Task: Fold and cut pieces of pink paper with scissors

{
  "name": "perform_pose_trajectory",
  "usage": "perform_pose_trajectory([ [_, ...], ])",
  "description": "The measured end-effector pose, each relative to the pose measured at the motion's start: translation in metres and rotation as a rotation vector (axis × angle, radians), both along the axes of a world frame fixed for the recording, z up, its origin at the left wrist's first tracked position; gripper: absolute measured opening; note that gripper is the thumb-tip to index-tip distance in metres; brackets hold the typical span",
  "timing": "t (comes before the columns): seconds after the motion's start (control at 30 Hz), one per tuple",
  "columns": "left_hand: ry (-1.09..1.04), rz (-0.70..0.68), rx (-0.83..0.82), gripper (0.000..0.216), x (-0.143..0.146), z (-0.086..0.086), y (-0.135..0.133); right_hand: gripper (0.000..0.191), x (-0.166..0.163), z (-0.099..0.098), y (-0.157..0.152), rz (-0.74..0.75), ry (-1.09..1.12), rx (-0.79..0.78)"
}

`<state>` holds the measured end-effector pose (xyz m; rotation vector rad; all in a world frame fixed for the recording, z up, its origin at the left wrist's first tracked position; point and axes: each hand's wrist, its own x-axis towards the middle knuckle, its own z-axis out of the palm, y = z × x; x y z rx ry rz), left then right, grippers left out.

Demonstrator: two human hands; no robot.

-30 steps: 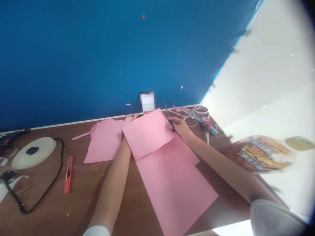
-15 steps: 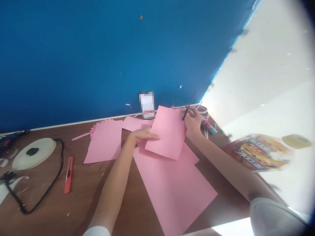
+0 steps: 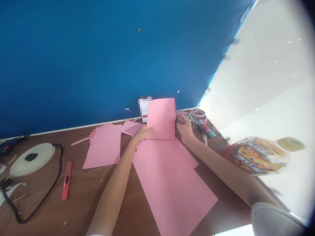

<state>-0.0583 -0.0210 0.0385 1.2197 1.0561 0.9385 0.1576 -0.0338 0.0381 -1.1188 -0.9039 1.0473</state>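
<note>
My left hand (image 3: 142, 133) pinches the lower left edge of a small pink paper sheet (image 3: 161, 118) and holds it upright near the blue wall. My right hand (image 3: 184, 127) is closed on dark scissors (image 3: 176, 115), whose blades stand vertical against the sheet's right edge. Under both hands a large pink sheet (image 3: 172, 183) lies flat on the brown table (image 3: 81, 200). Another pink sheet (image 3: 104, 149) lies to the left of it.
A red utility knife (image 3: 66, 180) lies at the left beside a black cable (image 3: 46, 193) and a white round disc (image 3: 31, 159). White strips and a glue tube (image 3: 206, 128) sit at the far right corner. A colourful snack bag (image 3: 258, 157) rests on the right.
The small pink sheet has been lifted from lying tilted on the table to standing upright. My right hand with the scissors moved in to the sheet's right edge.
</note>
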Motion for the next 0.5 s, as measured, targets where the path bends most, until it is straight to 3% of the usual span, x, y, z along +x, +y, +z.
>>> perform_pose_trajectory([
  [0.1,0.044,0.040,0.075,0.026,0.007,-0.008,-0.001,0.043,-0.001,-0.006,-0.001,-0.019,-0.008,0.007],
  [0.2,0.053,-0.011,0.118,0.026,0.012,-0.013,-0.004,0.042,0.002,-0.009,0.001,-0.080,-0.019,0.071],
  [0.33,0.018,-0.007,0.100,0.023,0.015,-0.015,-0.008,0.036,0.005,-0.003,0.003,-0.110,-0.042,0.156],
  [0.5,0.030,0.003,0.106,0.025,0.019,-0.021,-0.007,0.037,0.006,0.004,0.002,-0.112,-0.073,0.138],
])
